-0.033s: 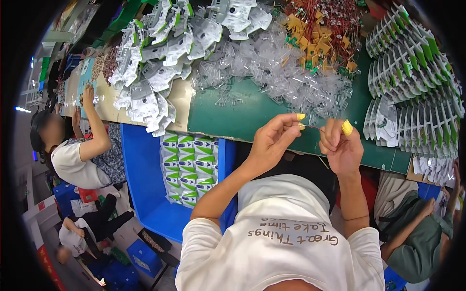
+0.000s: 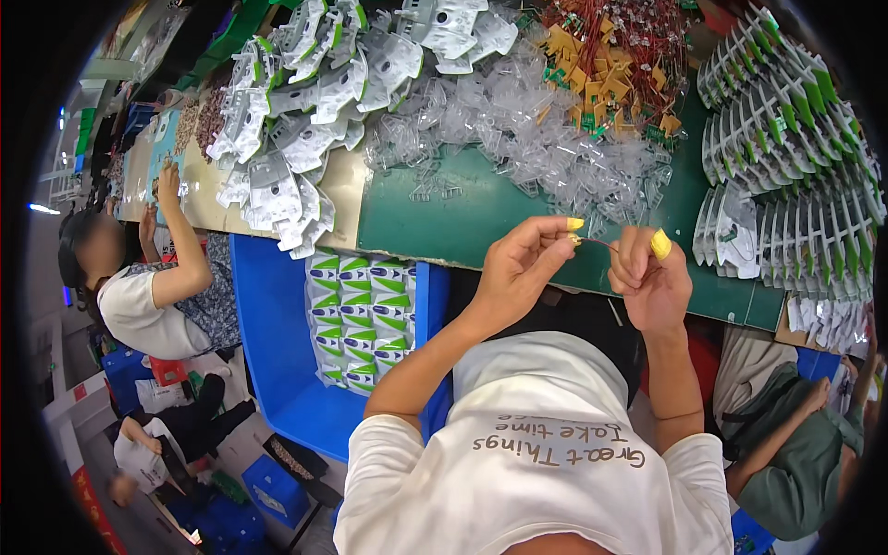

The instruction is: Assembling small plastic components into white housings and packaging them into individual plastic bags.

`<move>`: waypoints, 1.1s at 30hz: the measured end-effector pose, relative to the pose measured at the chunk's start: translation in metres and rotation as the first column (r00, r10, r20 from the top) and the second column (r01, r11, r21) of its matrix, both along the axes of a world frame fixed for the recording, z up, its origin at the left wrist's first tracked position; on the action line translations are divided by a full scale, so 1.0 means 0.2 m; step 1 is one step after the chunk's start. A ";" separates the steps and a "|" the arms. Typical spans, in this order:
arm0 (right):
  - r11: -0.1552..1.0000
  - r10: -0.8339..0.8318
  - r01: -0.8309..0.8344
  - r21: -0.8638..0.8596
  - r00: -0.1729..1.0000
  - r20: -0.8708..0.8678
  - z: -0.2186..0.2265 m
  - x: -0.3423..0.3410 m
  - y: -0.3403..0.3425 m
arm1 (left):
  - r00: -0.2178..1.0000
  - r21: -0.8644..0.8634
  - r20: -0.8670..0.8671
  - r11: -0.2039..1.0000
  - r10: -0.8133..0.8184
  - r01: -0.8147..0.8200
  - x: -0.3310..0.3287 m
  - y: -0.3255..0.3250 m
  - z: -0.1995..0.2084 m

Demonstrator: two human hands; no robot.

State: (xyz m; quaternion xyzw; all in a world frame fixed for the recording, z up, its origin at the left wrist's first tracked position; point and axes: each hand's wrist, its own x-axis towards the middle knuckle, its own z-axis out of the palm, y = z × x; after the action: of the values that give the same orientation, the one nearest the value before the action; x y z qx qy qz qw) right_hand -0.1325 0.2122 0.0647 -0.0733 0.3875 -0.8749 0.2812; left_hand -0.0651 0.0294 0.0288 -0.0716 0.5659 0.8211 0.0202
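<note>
Co-worker at far left: A person in a white short-sleeved top (image 2: 139, 310) sits by the table's pale left stretch, one arm raised over its surface.
Pale shells: Curved grey-white plastic shells with bright green edges (image 2: 296, 153) lie heaped and overlapping on that stretch, reaching its near edge.
Blue bin: A deep blue plastic bin (image 2: 268, 324) stands against the near edge, holding rows of white, green and blue packed pieces (image 2: 356, 319).
Left hand: The person's left hand (image 2: 516, 276), its index fingertip in a yellow cover (image 2: 574, 224), pinches a small yellowish piece (image 2: 574, 240) above the near edge of the green-topped table (image 2: 444, 222).
Clear parts: Small transparent plastic parts (image 2: 527, 120) spread across the middle, beyond the hands.
Red wire: A thin dark red wire (image 2: 599, 244) spans the gap between the hands.
Orange tabs: Flat orange tabs among red wires (image 2: 606, 79) pile up toward the far edge.
Right hand: The right hand (image 2: 652, 282), fingers curled and thumb yellow-tipped, grips the wire's other end.
Right-edge stacks: More green-edged shells (image 2: 786, 157) stand in close rows along the right edge.
</note>
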 end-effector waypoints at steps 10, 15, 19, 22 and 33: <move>0.711 0.053 0.425 0.560 0.762 -0.646 0.02 0.04 -0.02 | 0.981 -0.333 -0.178 0.933 0.079 -0.135 0.00 0.03 0.02; 0.676 0.274 0.439 0.591 0.595 -0.756 0.03 0.05 -0.05 | 0.979 -0.297 -0.129 0.936 0.155 -0.187 0.03 0.01 0.03; 0.598 0.288 0.500 0.627 0.596 -0.749 0.02 0.04 -0.07 | 0.992 -0.146 0.021 0.982 0.121 -0.116 0.00 0.04 0.02; 0.536 0.324 0.522 0.663 0.598 -0.733 0.03 0.06 -0.08 | 0.986 0.031 -0.048 0.987 0.158 -0.157 -0.01 0.08 -0.03; 0.726 0.364 0.268 0.633 0.631 -0.685 -0.03 0.05 -0.18 | 0.993 0.363 0.105 0.932 -0.058 0.016 0.09 -0.14 -0.03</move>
State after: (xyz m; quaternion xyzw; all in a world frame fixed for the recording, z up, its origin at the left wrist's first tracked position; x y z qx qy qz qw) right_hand -0.1231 0.1755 0.0591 -0.3429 0.7603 -0.5388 0.1185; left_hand -0.0464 0.0011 0.0221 -0.1028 0.4044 0.9052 0.0807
